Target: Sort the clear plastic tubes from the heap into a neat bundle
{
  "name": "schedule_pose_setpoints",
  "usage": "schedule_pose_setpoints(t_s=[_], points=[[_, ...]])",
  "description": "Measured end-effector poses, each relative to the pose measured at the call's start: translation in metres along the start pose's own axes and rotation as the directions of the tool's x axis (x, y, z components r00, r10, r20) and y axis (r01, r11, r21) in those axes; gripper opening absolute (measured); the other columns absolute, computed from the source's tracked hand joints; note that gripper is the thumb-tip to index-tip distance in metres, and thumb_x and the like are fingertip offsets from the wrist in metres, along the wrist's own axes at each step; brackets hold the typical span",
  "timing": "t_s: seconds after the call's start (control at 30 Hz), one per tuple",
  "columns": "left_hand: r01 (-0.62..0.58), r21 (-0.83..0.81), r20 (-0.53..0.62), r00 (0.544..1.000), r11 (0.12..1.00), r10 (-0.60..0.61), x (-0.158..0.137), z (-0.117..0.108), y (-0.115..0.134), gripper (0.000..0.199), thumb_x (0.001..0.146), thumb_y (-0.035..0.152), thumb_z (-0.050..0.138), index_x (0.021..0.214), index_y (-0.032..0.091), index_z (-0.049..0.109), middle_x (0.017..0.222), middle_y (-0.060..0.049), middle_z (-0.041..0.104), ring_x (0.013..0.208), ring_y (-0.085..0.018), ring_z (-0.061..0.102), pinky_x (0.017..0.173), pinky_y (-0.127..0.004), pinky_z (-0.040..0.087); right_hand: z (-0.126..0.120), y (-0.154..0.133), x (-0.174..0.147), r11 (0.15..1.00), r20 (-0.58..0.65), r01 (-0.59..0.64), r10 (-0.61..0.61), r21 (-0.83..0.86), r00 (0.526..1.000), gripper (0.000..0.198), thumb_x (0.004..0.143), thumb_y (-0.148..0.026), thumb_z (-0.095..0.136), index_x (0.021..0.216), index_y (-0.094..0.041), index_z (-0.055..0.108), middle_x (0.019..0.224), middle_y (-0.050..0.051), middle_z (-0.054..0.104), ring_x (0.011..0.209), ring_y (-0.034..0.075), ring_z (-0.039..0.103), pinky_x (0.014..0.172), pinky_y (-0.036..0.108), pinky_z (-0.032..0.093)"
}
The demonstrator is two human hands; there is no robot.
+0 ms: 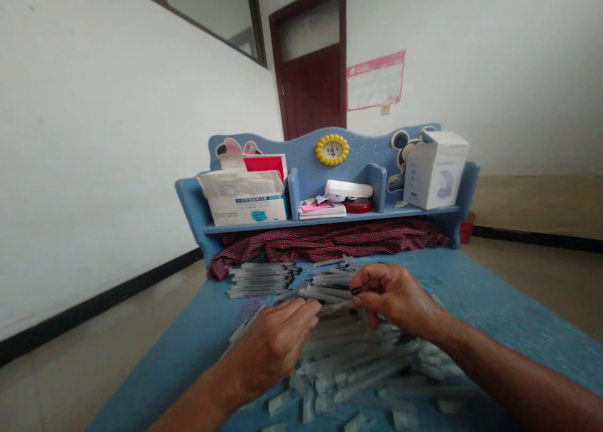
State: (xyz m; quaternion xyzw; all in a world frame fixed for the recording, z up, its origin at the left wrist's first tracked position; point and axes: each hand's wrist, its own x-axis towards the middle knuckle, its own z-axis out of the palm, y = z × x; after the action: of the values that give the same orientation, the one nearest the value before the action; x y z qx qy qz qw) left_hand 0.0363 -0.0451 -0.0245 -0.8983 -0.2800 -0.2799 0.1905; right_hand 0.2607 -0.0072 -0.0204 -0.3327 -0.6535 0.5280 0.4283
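Note:
Many translucent pens [336, 341] with black ends lie heaped on the blue table between and below my hands. My right hand [393, 297] is closed in a pinch over the far side of the heap, with a small black pen end [355, 291] at its fingertips. How much of that pen is in the grip is partly hidden. My left hand [277, 331] lies palm down over the heap's left side, fingers stretched out, its thumb and underside hidden. Beyond it, a neat row of pens [261, 280] lies side by side, black ends to the right.
Short clear pieces like caps [280, 402] lie scattered along the near side of the blue table [164, 363]. At the back, a blue shelf [377, 217] holds a mask box [249, 207], papers, and a white box [436, 171]. Checked cloth [325, 240] is bunched below it.

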Motion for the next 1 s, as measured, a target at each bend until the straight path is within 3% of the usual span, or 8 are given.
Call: schedule_pose_setpoints(t_s=[0.17, 0.3, 0.43, 0.57, 0.7, 0.8, 1.0], points=[[0.067, 0.068, -0.014, 0.998, 0.995, -0.066, -0.007, -0.005, -0.030, 0.026, 0.093, 0.019, 0.037, 0.103, 0.010, 0.059, 0.084, -0.009, 0.069, 0.075, -0.016, 0.066, 0.067, -0.024, 0.054, -0.040, -0.011, 0.012, 0.998, -0.161, 0.047, -0.053, -0.042, 0.985, 0.017, 0.061, -0.020, 0.067, 0.073, -0.015, 0.055, 0.054, -0.002, 0.063, 0.033, 0.008, 0.052, 0.032, 0.015, 0.029], [0.193, 0.160, 0.030, 0.979, 0.968, -0.201, -0.015, -0.009, -0.054, 0.029, 0.092, 0.020, 0.035, 0.099, 0.011, 0.062, 0.089, -0.010, 0.071, 0.081, -0.018, 0.068, 0.072, -0.027, 0.055, -0.057, -0.008, 0.019, 0.998, -0.250, 0.049, -0.058, -0.041, 0.967, 0.021, 0.059, -0.022, 0.068, 0.072, -0.015, 0.053, 0.054, -0.002, 0.064, 0.032, 0.008, 0.052, 0.031, 0.016, 0.028], [0.282, 0.202, 0.086, 0.949, 0.938, -0.304, -0.021, -0.007, -0.066, 0.032, 0.091, 0.021, 0.035, 0.098, 0.010, 0.064, 0.093, -0.011, 0.071, 0.084, -0.021, 0.068, 0.076, -0.031, 0.055, -0.048, 0.002, 0.020, 0.993, -0.192, -0.014, -0.008, -0.114, 0.981, 0.018, 0.060, -0.021, 0.064, 0.073, -0.016, 0.052, 0.053, -0.003, 0.062, 0.033, 0.009, 0.053, 0.032, 0.016, 0.028], [0.280, 0.192, 0.107, 0.947, 0.941, -0.303, -0.022, -0.003, -0.065, 0.034, 0.091, 0.023, 0.034, 0.099, 0.011, 0.064, 0.092, -0.011, 0.071, 0.082, -0.021, 0.068, 0.074, -0.032, 0.056, -0.041, 0.010, 0.020, 0.959, -0.107, -0.035, 0.005, -0.281, 0.994, 0.011, 0.067, -0.023, 0.057, 0.076, -0.016, 0.054, 0.056, -0.003, 0.062, 0.033, 0.009, 0.051, 0.033, 0.018, 0.031], [0.228, 0.190, 0.079, 0.966, 0.955, -0.246, -0.019, -0.005, -0.060, 0.034, 0.092, 0.024, 0.033, 0.097, 0.012, 0.064, 0.090, -0.009, 0.072, 0.080, -0.019, 0.069, 0.073, -0.029, 0.056, -0.048, 0.008, 0.020, 0.857, -0.161, -0.056, -0.031, -0.513, 0.987, 0.012, 0.073, -0.024, 0.053, 0.079, -0.016, 0.060, 0.052, -0.003, 0.059, 0.034, 0.007, 0.046, 0.035, 0.018, 0.031], [0.200, 0.204, 0.081, 0.972, 0.958, -0.220, -0.017, -0.009, -0.057, 0.031, 0.093, 0.024, 0.034, 0.097, 0.013, 0.063, 0.089, -0.007, 0.072, 0.079, -0.018, 0.069, 0.072, -0.028, 0.056, -0.057, -0.001, 0.018, 0.751, -0.100, -0.014, -0.069, -0.660, 0.993, 0.013, 0.074, -0.021, 0.053, 0.076, -0.014, 0.064, 0.050, -0.002, 0.059, 0.041, 0.008, 0.049, 0.040, 0.018, 0.033], [0.174, 0.203, 0.081, 0.978, 0.964, -0.194, -0.014, -0.010, -0.053, 0.027, 0.092, 0.020, 0.035, 0.098, 0.014, 0.061, 0.088, -0.006, 0.072, 0.078, -0.018, 0.069, 0.070, -0.026, 0.056, -0.071, -0.014, 0.013, 0.533, 0.023, -0.035, 0.100, -0.846, 0.995, 0.013, 0.068, -0.010, 0.057, 0.071, -0.016, 0.068, 0.049, -0.002, 0.059, 0.045, 0.009, 0.052, 0.044, 0.018, 0.033]])
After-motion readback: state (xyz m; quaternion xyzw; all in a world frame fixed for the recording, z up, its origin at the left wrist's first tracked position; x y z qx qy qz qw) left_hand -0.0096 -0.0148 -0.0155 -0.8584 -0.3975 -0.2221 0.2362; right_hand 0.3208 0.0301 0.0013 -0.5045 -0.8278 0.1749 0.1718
